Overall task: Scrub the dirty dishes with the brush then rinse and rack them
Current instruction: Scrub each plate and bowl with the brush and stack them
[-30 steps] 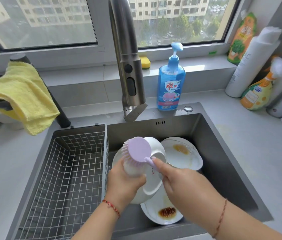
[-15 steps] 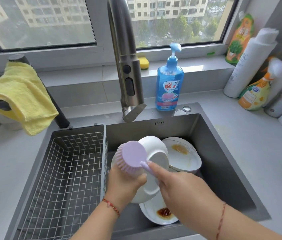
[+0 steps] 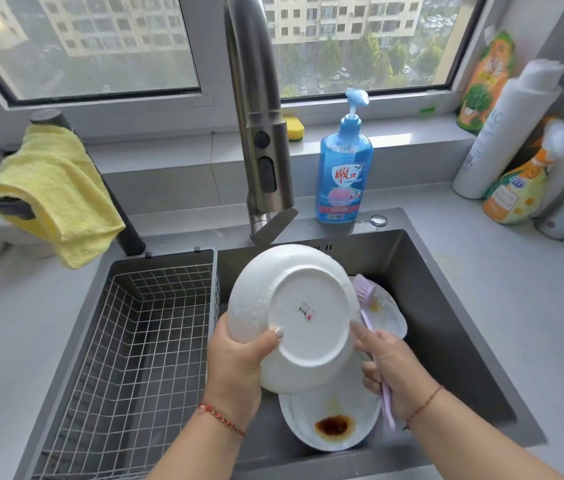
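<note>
Status: early in the task. The rack [image 3: 142, 341] on the left side of the sink [image 3: 446, 323] holds no dishes, so nothing is racked yet. No water runs from the tap [image 3: 266, 188]; rinse not started, as far as you can see.

Item in hand: a white bowl [image 3: 294, 317], held over the sink just below the tap spout. Your left hand [image 3: 235, 362] grips its lower-left rim, thumb curled onto the outer wall; the other fingers are hidden behind the bowl. The bowl is tipped on edge: base and foot ring face you and the camera, the opening faces away toward the back wall. Droplets or suds show on the outer wall. The inside is not visible, so you cannot tell if it is scrubbed clean.

Brush [image 3: 372, 327]: your right hand [image 3: 394, 368] has its fingers wrapped round the handle. Long axis runs near-to-far, approx. along the bowl's right rim: handle end toward you, bristle head away, just beside the rim. Whether bristles touch the bowl cannot be told.

Left to do:
1. Near plate [image 3: 329, 424], flat on the sink floor below the bowl, with a dark brown stain. Not scrubbed.
2. Far plate [image 3: 391, 317], behind the brush, with a yellowish smear. Not scrubbed.
3. Rinse and rack all three.

Soap bottle [image 3: 344, 174] stands on the bench behind the sink.
</note>
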